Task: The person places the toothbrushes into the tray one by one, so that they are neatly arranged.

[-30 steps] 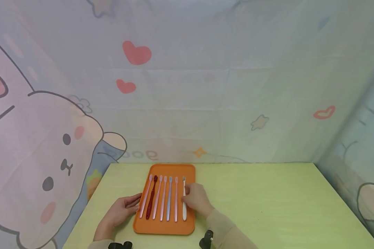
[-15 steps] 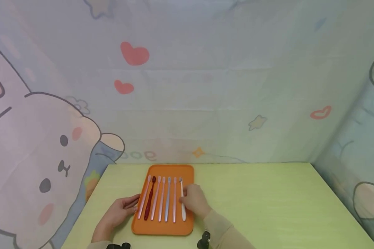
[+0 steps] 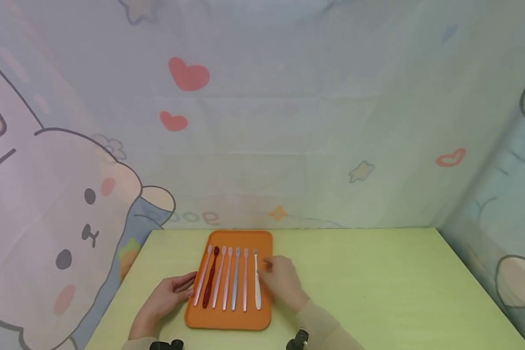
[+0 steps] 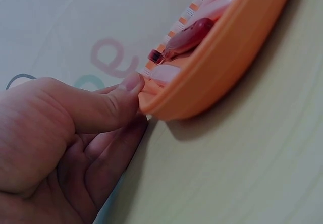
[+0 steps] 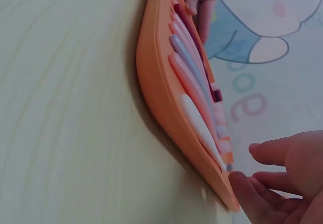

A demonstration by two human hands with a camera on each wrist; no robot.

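An orange tray [image 3: 227, 320] lies on the table with a row of toothbrushes side by side, heads toward the far end. Rightmost is a white toothbrush [image 3: 257, 294], set a little apart from the pink toothbrush [image 3: 245, 287] beside it. A blue toothbrush [image 3: 234, 287], a dark red toothbrush [image 3: 208, 288] and more pink ones lie further left. My left hand [image 3: 168, 295] grips the tray's left edge, thumb on the rim. Over the tray's right edge, my right hand [image 3: 284, 282] is beside the white toothbrush; the right wrist view shows its thumb and fingers parted, holding nothing.
The light green table [image 3: 367, 282] extends to the right of the tray. Behind it hangs a printed cloth backdrop [image 3: 262, 126] with hearts and a cartoon rabbit, meeting the table's far edge close to the tray's far end.
My right hand has let go of the white toothbrush and shifted slightly right. The brush's head tilted left, then straightened somewhat. My left hand stays at the tray's edge.
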